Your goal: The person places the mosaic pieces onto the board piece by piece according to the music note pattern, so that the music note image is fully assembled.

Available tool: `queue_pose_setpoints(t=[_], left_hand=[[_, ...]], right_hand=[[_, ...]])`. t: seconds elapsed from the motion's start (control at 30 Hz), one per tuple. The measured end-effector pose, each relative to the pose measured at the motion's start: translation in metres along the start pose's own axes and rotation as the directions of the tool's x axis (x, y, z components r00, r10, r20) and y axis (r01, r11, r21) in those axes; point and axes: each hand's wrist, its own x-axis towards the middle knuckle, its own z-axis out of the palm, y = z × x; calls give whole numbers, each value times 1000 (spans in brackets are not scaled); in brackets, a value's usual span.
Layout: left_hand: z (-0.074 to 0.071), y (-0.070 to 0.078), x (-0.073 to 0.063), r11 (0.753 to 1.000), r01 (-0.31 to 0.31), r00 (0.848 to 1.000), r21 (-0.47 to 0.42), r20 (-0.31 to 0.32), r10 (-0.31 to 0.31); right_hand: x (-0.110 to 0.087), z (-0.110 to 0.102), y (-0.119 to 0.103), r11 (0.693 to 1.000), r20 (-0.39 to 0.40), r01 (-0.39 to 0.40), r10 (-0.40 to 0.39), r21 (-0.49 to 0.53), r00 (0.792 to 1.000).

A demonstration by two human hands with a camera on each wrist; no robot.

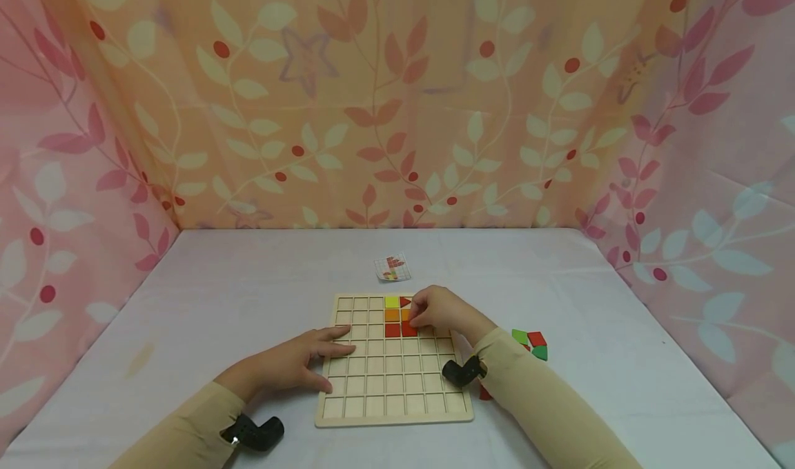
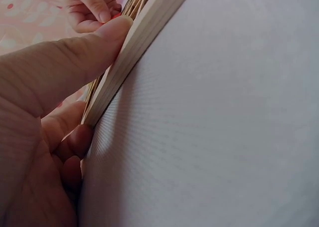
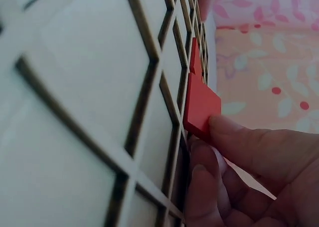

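Note:
A wooden grid board lies on the white table. My right hand pinches a red square tile between thumb and fingers, tilted at a cell of the grid. Beside it another red tile sits in its cell. Above these are orange tiles, a yellow tile and a red triangle, partly covered by my fingers. At the board's left edge, my left hand rests with its fingers spread; its thumb touches the wooden rim.
A small printed pattern card lies beyond the board. Several loose tiles, among them a dark green piece and a red piece, lie right of the board, partly behind my right sleeve. Floral curtains surround the table.

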Motion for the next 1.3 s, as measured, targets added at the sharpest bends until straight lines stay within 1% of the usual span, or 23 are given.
queue_pose_setpoints(t=[0.17, 0.3, 0.47, 0.67, 0.83, 0.93, 1.07, 1.13, 1.3], left_hand=[[0, 0, 0, 1000, -13, 1000, -5, -4, 13], [0, 0, 0, 1000, -2, 1000, -14, 0, 2], [1, -1, -1, 1000, 0, 1000, -7, 2, 0], [0, 1, -1, 1000, -3, 1000, -14, 3, 3], [0, 0, -1, 1000, -25, 1000, -6, -1, 25], [0, 0, -1, 1000, -26, 1000, -10, 0, 26], [1, -1, -1, 1000, -19, 1000, -19, 2, 19], [1, -1, -1, 1000, -17, 1000, -18, 2, 17], [1, -1, -1, 1000, -23, 1000, -4, 0, 23]], right_hand=[[-1, -2, -3, 998, -9, 10, -10, -58, 1000], [0, 0, -4, 995, -19, 12, -14, -99, 1000], [0, 2, -4, 995, -4, 16, -17, -101, 1000], [-7, -7, -2, 990, 20, 62, -60, -128, 998], [-18, -22, 1, 990, 20, 58, -56, -132, 998], [-28, -32, 6, 988, 14, 70, -69, -137, 998], [-43, -46, 15, 985, 37, 90, -85, -149, 996], [-52, -52, 20, 985, 51, 84, -77, -153, 996], [-72, -62, 33, 985, 57, 36, -27, -168, 998]])
